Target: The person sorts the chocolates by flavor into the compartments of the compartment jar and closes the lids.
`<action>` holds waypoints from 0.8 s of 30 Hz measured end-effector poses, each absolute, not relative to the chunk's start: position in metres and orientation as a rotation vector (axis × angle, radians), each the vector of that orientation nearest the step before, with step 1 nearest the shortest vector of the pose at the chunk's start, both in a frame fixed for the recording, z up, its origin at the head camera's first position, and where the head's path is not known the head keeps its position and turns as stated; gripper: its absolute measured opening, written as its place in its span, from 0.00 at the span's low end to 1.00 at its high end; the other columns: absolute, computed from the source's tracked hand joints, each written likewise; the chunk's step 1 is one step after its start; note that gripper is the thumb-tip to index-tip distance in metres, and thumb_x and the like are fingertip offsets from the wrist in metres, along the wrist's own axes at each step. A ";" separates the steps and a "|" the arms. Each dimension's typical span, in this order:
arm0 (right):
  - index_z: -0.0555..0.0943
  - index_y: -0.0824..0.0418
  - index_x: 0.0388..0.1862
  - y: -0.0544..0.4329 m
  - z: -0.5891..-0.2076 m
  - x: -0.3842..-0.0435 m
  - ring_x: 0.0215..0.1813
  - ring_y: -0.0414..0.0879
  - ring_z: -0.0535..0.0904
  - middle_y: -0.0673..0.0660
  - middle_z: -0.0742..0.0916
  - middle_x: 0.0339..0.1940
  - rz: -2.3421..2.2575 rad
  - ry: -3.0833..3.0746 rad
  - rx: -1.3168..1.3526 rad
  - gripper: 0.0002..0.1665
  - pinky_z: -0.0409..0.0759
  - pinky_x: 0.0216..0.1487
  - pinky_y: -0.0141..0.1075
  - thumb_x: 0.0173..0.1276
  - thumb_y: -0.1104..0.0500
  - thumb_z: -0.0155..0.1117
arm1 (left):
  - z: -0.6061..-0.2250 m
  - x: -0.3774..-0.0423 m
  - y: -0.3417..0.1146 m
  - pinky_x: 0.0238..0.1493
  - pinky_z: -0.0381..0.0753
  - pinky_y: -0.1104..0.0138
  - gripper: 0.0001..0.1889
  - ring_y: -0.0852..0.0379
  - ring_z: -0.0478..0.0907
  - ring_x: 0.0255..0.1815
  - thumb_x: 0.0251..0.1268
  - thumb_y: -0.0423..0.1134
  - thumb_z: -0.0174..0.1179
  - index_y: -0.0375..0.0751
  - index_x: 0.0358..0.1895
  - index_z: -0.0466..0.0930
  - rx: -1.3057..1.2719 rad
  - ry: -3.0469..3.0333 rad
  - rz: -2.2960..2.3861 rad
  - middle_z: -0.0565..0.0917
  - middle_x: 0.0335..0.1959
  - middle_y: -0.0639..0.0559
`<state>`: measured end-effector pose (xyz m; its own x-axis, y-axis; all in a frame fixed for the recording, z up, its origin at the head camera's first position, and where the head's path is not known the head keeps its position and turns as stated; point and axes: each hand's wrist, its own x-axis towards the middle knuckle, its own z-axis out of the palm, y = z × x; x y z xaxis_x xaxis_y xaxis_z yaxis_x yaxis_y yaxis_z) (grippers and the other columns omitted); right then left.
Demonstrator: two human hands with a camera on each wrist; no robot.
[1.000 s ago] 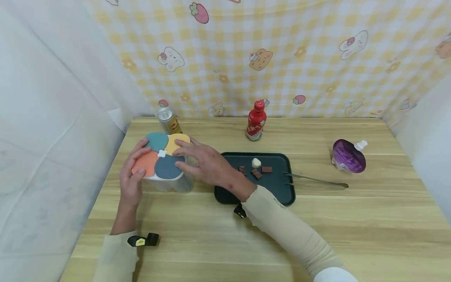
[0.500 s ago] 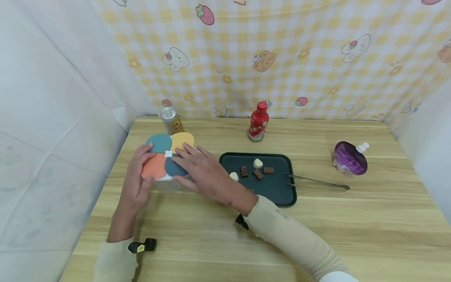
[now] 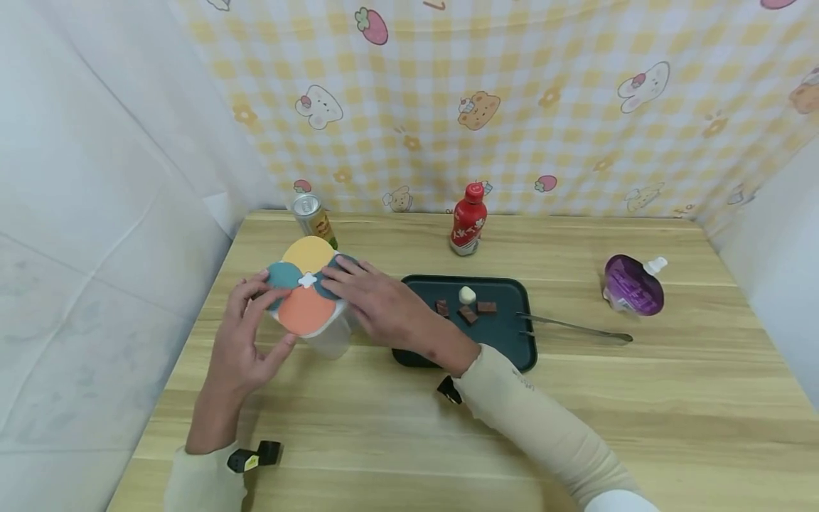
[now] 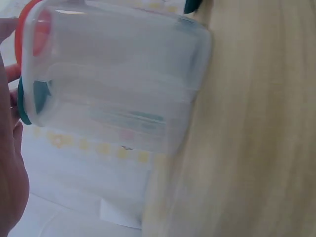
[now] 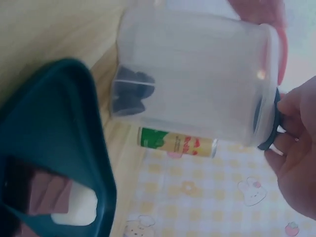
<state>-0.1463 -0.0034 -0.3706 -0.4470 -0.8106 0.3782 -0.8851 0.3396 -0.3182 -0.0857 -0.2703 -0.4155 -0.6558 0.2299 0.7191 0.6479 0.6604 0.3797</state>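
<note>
A clear storage container [image 3: 329, 339] with a four-petal lid [image 3: 308, 311] in yellow, orange, teal and dark blue stands at the table's left. My left hand [image 3: 238, 348] holds the lid's left side, fingers over the teal petal and thumb by the orange petal's front edge. Across the dark blue petal, my right hand [image 3: 387, 306] grips the lid's right side; the right wrist view shows its fingers bent at the rim. Dark pieces [image 5: 131, 91] lie low inside one section of the container. My right thumb is hidden in the head view.
Right of the container lies a dark green tray [image 3: 493, 345] with brown and white pieces; metal tongs [image 3: 576, 327] rest across its edge. A gold can [image 3: 318, 222] stands behind the container, a red bottle [image 3: 468, 226] behind the tray. A purple pouch [image 3: 633, 286] lies right.
The container and lid have turned: yellow now points to the back and orange to the front. My left fingers have shifted along the rim, and its thumb has spread outward.
</note>
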 end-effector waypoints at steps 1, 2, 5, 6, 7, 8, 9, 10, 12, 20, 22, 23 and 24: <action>0.71 0.64 0.75 -0.002 -0.371 -0.149 0.81 0.53 0.58 0.60 0.72 0.77 0.762 -2.430 1.580 0.27 0.47 0.80 0.39 0.80 0.66 0.57 | -0.413 -0.085 -0.270 0.76 0.61 0.54 0.36 0.34 0.70 0.68 0.69 0.65 0.57 0.30 0.55 0.82 -0.686 -2.227 -0.824 0.73 0.55 0.28; 0.72 0.63 0.75 -0.001 -0.371 -0.152 0.81 0.52 0.59 0.59 0.73 0.77 0.797 -2.421 1.593 0.27 0.48 0.80 0.38 0.79 0.68 0.58 | -0.410 -0.085 -0.269 0.74 0.64 0.60 0.35 0.34 0.72 0.66 0.69 0.65 0.59 0.30 0.53 0.83 -0.703 -2.213 -0.815 0.74 0.53 0.28; 0.76 0.62 0.72 0.001 -0.372 -0.159 0.79 0.49 0.62 0.58 0.75 0.75 0.901 -2.393 1.615 0.27 0.50 0.79 0.36 0.77 0.71 0.59 | -0.403 -0.087 -0.267 0.64 0.70 0.75 0.34 0.35 0.78 0.58 0.68 0.63 0.63 0.28 0.47 0.86 -0.760 -2.171 -0.805 0.77 0.50 0.28; 0.76 0.62 0.72 0.002 -0.373 -0.160 0.79 0.49 0.63 0.58 0.76 0.75 0.919 -2.382 1.625 0.27 0.51 0.79 0.35 0.76 0.72 0.59 | -0.400 -0.087 -0.267 0.63 0.71 0.76 0.33 0.35 0.79 0.56 0.67 0.63 0.64 0.28 0.45 0.86 -0.774 -2.160 -0.803 0.78 0.48 0.28; 0.77 0.62 0.71 0.003 -0.373 -0.162 0.79 0.48 0.63 0.58 0.76 0.74 0.936 -2.372 1.635 0.27 0.52 0.79 0.35 0.76 0.72 0.60 | -0.398 -0.088 -0.265 0.62 0.71 0.76 0.33 0.36 0.80 0.53 0.67 0.63 0.65 0.28 0.42 0.86 -0.785 -2.145 -0.806 0.79 0.47 0.29; 0.77 0.62 0.71 0.003 -0.373 -0.163 0.79 0.48 0.63 0.59 0.76 0.74 0.942 -2.361 1.653 0.27 0.52 0.79 0.36 0.76 0.72 0.60 | -0.397 -0.089 -0.264 0.62 0.71 0.76 0.33 0.36 0.80 0.51 0.66 0.63 0.66 0.28 0.40 0.86 -0.796 -2.136 -0.805 0.80 0.46 0.29; 0.76 0.63 0.72 0.003 -0.373 -0.164 0.79 0.48 0.62 0.59 0.75 0.75 0.945 -2.352 1.680 0.27 0.51 0.79 0.36 0.76 0.71 0.60 | -0.395 -0.090 -0.263 0.61 0.71 0.76 0.32 0.37 0.80 0.48 0.65 0.64 0.66 0.29 0.38 0.86 -0.801 -2.131 -0.797 0.80 0.45 0.30; 0.74 0.64 0.73 0.003 -0.373 -0.165 0.80 0.49 0.60 0.60 0.74 0.76 0.955 -2.346 1.716 0.27 0.50 0.80 0.37 0.77 0.69 0.60 | -0.394 -0.090 -0.262 0.61 0.70 0.75 0.32 0.37 0.80 0.47 0.65 0.64 0.67 0.30 0.36 0.86 -0.804 -2.130 -0.786 0.81 0.44 0.31; 0.71 0.65 0.76 0.003 -0.373 -0.166 0.82 0.48 0.55 0.60 0.72 0.78 0.987 -2.349 1.786 0.29 0.47 0.81 0.39 0.78 0.64 0.62 | -0.392 -0.090 -0.259 0.62 0.68 0.71 0.33 0.37 0.78 0.46 0.64 0.65 0.66 0.32 0.35 0.86 -0.810 -2.136 -0.765 0.82 0.43 0.33; 0.64 0.61 0.81 0.002 -0.378 -0.172 0.84 0.43 0.41 0.55 0.65 0.82 1.069 -2.408 1.885 0.39 0.44 0.80 0.38 0.77 0.51 0.64 | -0.387 -0.087 -0.251 0.58 0.65 0.57 0.34 0.39 0.78 0.52 0.63 0.68 0.65 0.35 0.45 0.87 -0.811 -2.217 -0.764 0.85 0.53 0.39; 0.64 0.62 0.81 0.001 -0.380 -0.174 0.84 0.44 0.41 0.56 0.65 0.82 1.058 -2.383 1.899 0.39 0.43 0.81 0.38 0.77 0.52 0.63 | -0.386 -0.087 -0.250 0.60 0.66 0.52 0.35 0.37 0.77 0.58 0.64 0.69 0.64 0.35 0.49 0.87 -0.806 -2.241 -0.749 0.84 0.57 0.39; 0.64 0.63 0.81 0.001 -0.381 -0.175 0.84 0.44 0.41 0.56 0.65 0.82 1.057 -2.370 1.904 0.39 0.43 0.81 0.39 0.77 0.53 0.63 | -0.386 -0.087 -0.250 0.63 0.66 0.49 0.37 0.35 0.76 0.61 0.64 0.70 0.63 0.35 0.51 0.86 -0.802 -2.251 -0.738 0.83 0.59 0.38; 0.63 0.63 0.81 0.002 -0.383 -0.176 0.84 0.44 0.41 0.57 0.65 0.82 1.058 -2.355 1.910 0.38 0.42 0.81 0.39 0.78 0.53 0.63 | -0.386 -0.088 -0.250 0.65 0.66 0.47 0.38 0.34 0.74 0.64 0.64 0.70 0.63 0.34 0.54 0.86 -0.796 -2.263 -0.725 0.82 0.61 0.38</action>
